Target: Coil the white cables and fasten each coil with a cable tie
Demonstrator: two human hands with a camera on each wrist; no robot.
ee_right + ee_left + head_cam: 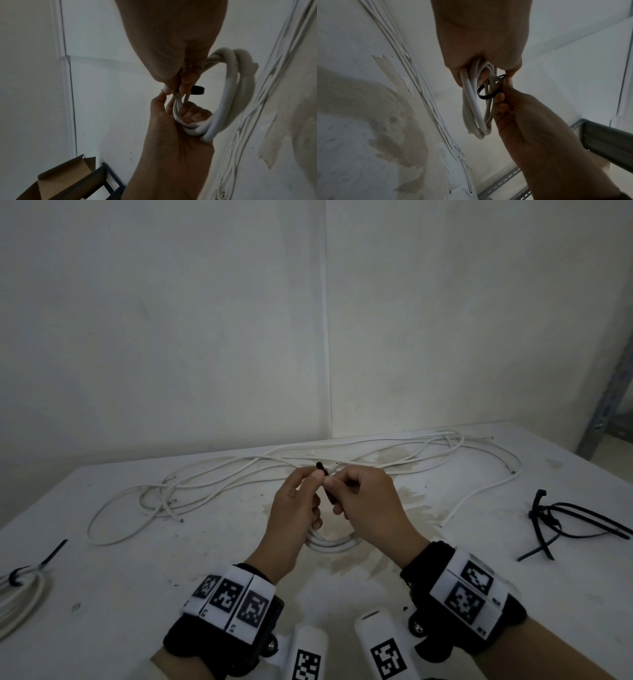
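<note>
- Your left hand [297, 510] is gripping the coil [330, 543], fingers curled round its white loops; the coil is hanging from that hand just above the table [137, 594].
- Your right hand [368, 501] is pinching the tie [325, 484], a black strip looped round the top of the coil; thumb and forefinger are closing on it right beside your left fingertips.
- In the left wrist view, the tie [488, 94] is forming an open black ring round some strands of the coil [473, 111], not yet drawn tight.
- In the right wrist view, the coil [228, 94] is arcing out to the side of your left hand [171, 128], and the tie [198, 90] is poking out beside your right fingers [187, 81].
- Left of the coil, at the table's near edge, a tied coil [20, 597] is lying with a black tie round it.
- Right of the coil, spare ties [568, 525] are lying in a loose black bunch.
- Beyond the coil, loose cables [308, 470] are sprawling across the table's far side, up to the wall [205, 337].
- Right of the coil, past the table's far corner, a metal rack [603, 412] is standing.
</note>
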